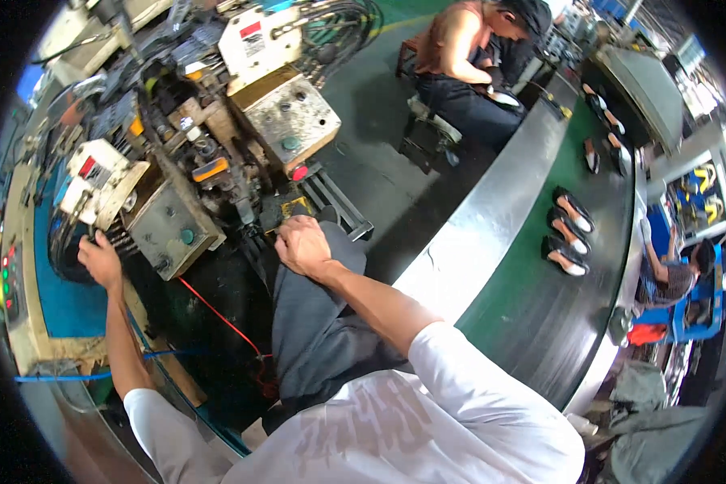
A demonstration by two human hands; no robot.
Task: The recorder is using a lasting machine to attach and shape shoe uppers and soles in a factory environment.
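My left hand (pixel 98 261) is raised at the left, beside the white-and-grey control box (pixel 165 235) of a shoe-making machine (pixel 210 149). Its fingers curl at a dark thing among black cables, and I cannot make out what that is. My right hand (pixel 301 245) rests on my knee in grey trousers (pixel 310 331), just in front of the machine. Its fingers are bent and drawn together, and nothing shows in them. A second control box (pixel 286 117) with a green button and a red button stands above the right hand.
A conveyor (pixel 524 323) with a shiny metal edge runs along my right, carrying several black shoes with pale insoles (pixel 569 234). Ahead, a seated co-worker (pixel 468 73) handles a shoe. Another person (pixel 673 278) is beyond the belt. A red cable (pixel 222 316) hangs below the machine.
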